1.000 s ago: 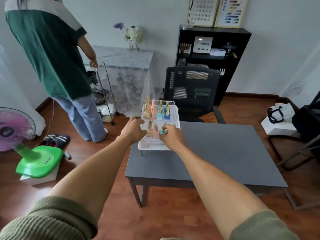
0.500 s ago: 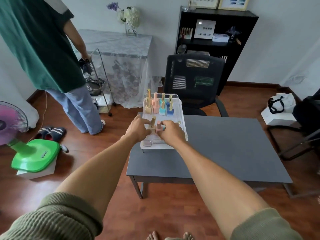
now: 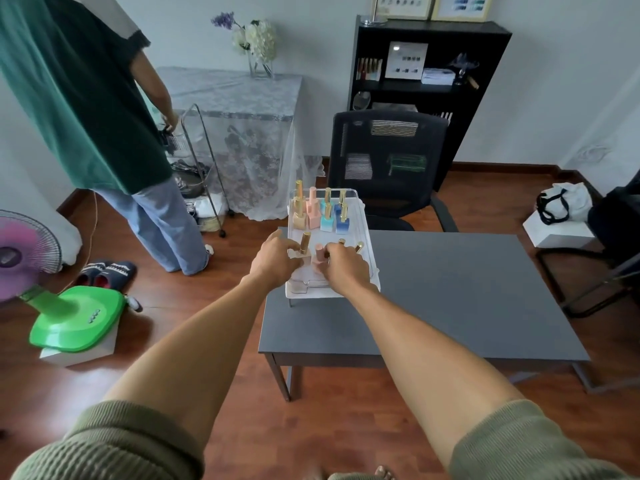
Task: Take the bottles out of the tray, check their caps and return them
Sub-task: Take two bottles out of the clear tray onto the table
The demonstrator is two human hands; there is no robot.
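A clear tray [image 3: 367,233] sits on the far left corner of the grey table [image 3: 450,296]. Its back rows hold upright beige, pink [image 3: 312,216], teal [image 3: 326,221] and blue [image 3: 343,224] bottles with gold caps. In the front row my left hand [image 3: 273,263] pinches the base of a beige bottle with a gold cap [image 3: 304,243]. My right hand [image 3: 344,270] closes its fingers on a pink bottle [image 3: 318,257] beside it. Both bottles stand in the tray. Two more gold caps [image 3: 358,246] show behind my right hand.
A black mesh chair [image 3: 388,164] stands behind the table. A person in a green shirt [image 3: 79,109] stands at the left by a metal cart [image 3: 199,157]. A green-based fan [image 3: 74,323] and slippers are on the floor at left, a white bag [image 3: 562,204] at right.
My left hand left the tray's left rim and closed on the beige bottle. My right hand shifted to the pink bottle. The view has tilted down and moved closer.
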